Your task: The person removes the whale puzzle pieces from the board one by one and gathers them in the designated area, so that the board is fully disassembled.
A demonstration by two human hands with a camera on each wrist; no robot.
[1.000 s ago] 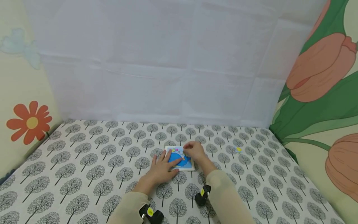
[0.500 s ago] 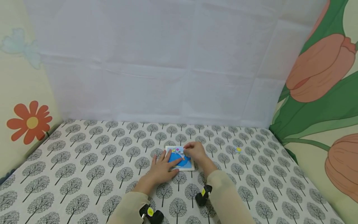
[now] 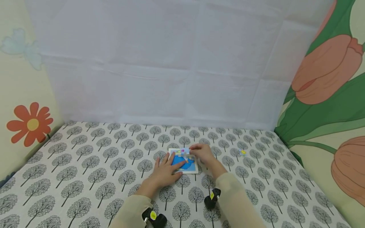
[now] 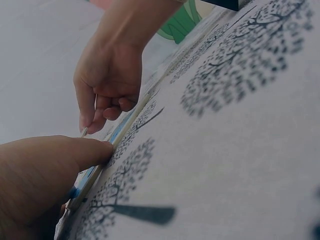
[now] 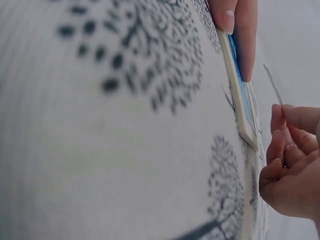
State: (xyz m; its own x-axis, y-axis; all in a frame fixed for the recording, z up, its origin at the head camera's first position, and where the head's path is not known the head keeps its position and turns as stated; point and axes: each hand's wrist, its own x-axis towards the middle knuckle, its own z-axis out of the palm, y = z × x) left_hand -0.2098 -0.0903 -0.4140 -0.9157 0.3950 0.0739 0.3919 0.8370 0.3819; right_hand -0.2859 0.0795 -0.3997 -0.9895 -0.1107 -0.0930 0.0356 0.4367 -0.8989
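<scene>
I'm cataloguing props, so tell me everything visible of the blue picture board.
The blue picture board is thin and four-sided, with a white border, a large blue shape on paler blue, and small pink and yellow marks towards the far edge. Its side looks cream; the material is unclear. It lies flat on tree-print cloth. The left hand rests spread over its left part, hiding some picture. The right hand pinches a thin piece above it, seemingly apart.

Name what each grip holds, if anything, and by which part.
Right grip: a thin sheet, pinched at one edge. Left grip: nothing; it rests, spread, on the picture board.
</scene>
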